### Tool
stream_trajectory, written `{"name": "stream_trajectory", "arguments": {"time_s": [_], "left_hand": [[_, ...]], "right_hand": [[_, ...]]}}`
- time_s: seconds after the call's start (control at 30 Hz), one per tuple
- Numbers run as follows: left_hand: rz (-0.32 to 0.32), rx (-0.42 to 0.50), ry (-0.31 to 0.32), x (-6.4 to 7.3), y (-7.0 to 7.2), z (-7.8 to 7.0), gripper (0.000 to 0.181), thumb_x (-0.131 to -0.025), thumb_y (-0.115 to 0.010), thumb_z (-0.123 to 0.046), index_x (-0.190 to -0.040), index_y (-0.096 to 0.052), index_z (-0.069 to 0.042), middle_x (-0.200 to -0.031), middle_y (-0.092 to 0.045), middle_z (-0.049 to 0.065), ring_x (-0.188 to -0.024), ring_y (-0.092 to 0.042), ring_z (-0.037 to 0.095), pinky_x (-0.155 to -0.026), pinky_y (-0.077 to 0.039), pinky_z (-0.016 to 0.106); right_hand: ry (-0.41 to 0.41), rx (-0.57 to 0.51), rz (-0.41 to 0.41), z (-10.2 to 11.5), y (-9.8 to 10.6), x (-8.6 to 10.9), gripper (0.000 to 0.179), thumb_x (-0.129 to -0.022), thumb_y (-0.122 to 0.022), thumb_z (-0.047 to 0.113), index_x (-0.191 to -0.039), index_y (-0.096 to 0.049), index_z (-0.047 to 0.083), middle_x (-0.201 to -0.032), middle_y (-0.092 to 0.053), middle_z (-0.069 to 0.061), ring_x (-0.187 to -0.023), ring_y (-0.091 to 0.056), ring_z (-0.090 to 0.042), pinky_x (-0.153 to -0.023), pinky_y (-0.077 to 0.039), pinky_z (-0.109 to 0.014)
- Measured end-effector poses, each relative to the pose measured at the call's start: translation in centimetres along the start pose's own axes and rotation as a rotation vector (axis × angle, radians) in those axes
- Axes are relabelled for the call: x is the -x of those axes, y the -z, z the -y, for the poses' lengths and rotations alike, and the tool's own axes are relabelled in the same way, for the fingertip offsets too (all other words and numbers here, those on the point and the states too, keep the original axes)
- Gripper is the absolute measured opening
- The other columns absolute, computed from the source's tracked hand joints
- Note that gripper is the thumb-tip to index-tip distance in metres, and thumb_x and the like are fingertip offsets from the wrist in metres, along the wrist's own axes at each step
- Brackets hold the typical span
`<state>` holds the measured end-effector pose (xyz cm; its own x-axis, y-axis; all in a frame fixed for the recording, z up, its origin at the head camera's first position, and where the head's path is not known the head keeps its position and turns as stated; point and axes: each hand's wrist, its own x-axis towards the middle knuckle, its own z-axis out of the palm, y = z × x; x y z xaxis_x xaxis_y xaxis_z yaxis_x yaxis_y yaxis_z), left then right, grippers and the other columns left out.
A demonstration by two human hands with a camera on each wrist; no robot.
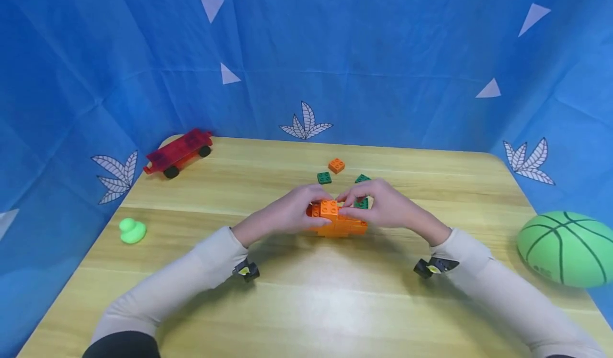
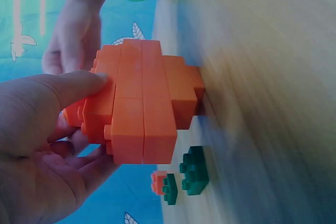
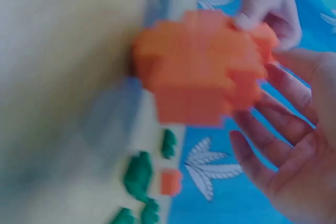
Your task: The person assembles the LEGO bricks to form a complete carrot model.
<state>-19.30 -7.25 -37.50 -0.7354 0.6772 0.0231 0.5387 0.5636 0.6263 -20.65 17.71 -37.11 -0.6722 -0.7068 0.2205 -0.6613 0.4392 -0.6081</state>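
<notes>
Where the two hands meet, an orange brick model (image 1: 335, 229) lies between them, its long axis running left to right from one hand to the other, and its lower side seems to meet the wooden table (image 1: 335, 305). The left hand (image 1: 299, 209) grips the left end, thumb on the near face and fingers curled round the back. The right hand (image 1: 378, 204) reaches the upper right part, thumb and forefinger bent together in a pinch on it; whether they hold a separate piece there, I cannot tell. Neither hand is nearer, since both touch the model; I judge that any next move turns on the left grip steadying it along that axis against the push or pull of the right.

Behind the model lie several green bricks (image 1: 324, 177) and a loose orange brick (image 1: 337, 166). Left of the model sits a green duck (image 1: 132, 231), and farther back on that side stands a red toy car (image 1: 178, 152). Well to the right of the model is a green ball (image 1: 567, 249). Beyond the model, past the table's far edge, hangs a blue cloth (image 1: 306, 33) printed with pale leaves and triangles.
</notes>
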Motion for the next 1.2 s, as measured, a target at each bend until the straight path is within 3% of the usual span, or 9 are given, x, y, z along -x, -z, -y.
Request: {"name": "stream_trajectory", "arguments": {"time_s": [0.2, 0.33, 0.5, 0.7, 1.0, 1.2], "left_hand": [[0.013, 0.007, 0.015, 0.1, 0.0, 0.2, 0.041, -0.093, -0.078, -0.026, -0.129, -0.069, -0.009, -0.102, -0.062, 0.000, -0.083, -0.054, 0.015, -0.064, -0.044, 0.021], [0.015, 0.012, 0.034, 0.1, 0.1, 0.1, 0.044, -0.093, -0.078, -0.027, -0.131, -0.068, -0.009, -0.106, -0.062, 0.000, -0.085, -0.054, 0.014, -0.067, -0.047, 0.022], [0.006, 0.005, 0.041, 0.2, 0.2, 0.1, 0.044, -0.092, -0.079, -0.027, -0.131, -0.068, -0.008, -0.111, -0.064, 0.001, -0.089, -0.055, 0.014, -0.071, -0.049, 0.024], [0.009, 0.002, 0.027, 0.3, 0.3, 0.0, 0.044, -0.092, -0.079, -0.026, -0.131, -0.068, -0.008, -0.115, -0.065, 0.003, -0.092, -0.056, 0.015, -0.074, -0.050, 0.025], [0.010, 0.004, 0.025, 0.1, 0.1, 0.0, 0.045, -0.092, -0.079, -0.026, -0.132, -0.068, -0.008, -0.116, -0.065, 0.003, -0.094, -0.056, 0.015, -0.078, -0.052, 0.026], [0.011, 0.004, 0.024, 0.1, 0.1, 0.2, 0.045, -0.093, -0.078, -0.027, -0.132, -0.068, -0.009, -0.119, -0.065, 0.004, -0.096, -0.056, 0.015, -0.081, -0.052, 0.026]], "right_hand": [[-0.136, 0.126, -0.079, -1.5, 2.9, -3.5, 0.013, -0.099, -0.069, 0.025, -0.101, -0.079, 0.016, -0.103, -0.079, -0.003, -0.093, -0.073, -0.018, -0.079, -0.061, -0.039], [-0.259, 0.194, -0.114, -3.6, 3.4, -6.2, 0.019, -0.099, -0.069, 0.025, -0.106, -0.076, 0.010, -0.105, -0.078, -0.011, -0.094, -0.074, -0.027, -0.082, -0.061, -0.045], [-0.370, 0.251, -0.038, -6.4, 2.7, -8.9, 0.035, -0.097, -0.071, 0.026, -0.123, -0.070, 0.001, -0.121, -0.072, -0.020, -0.107, -0.071, -0.034, -0.093, -0.058, -0.051], [-0.487, 0.285, 0.091, -8.3, 1.4, -10.8, 0.050, -0.096, -0.072, 0.033, -0.134, -0.064, 0.002, -0.132, -0.067, -0.021, -0.123, -0.061, -0.037, -0.102, -0.052, -0.054], [-0.478, 0.365, 0.147, -9.6, 0.1, -11.3, 0.048, -0.097, -0.071, 0.033, -0.132, -0.066, 0.001, -0.123, -0.071, -0.019, -0.107, -0.066, -0.033, -0.096, -0.055, -0.049], [-0.426, 0.313, 0.060, -8.7, 0.4, -10.4, 0.051, -0.095, -0.073, 0.028, -0.136, -0.062, -0.001, -0.126, -0.070, -0.022, -0.115, -0.067, -0.036, -0.098, -0.056, -0.050]]}}
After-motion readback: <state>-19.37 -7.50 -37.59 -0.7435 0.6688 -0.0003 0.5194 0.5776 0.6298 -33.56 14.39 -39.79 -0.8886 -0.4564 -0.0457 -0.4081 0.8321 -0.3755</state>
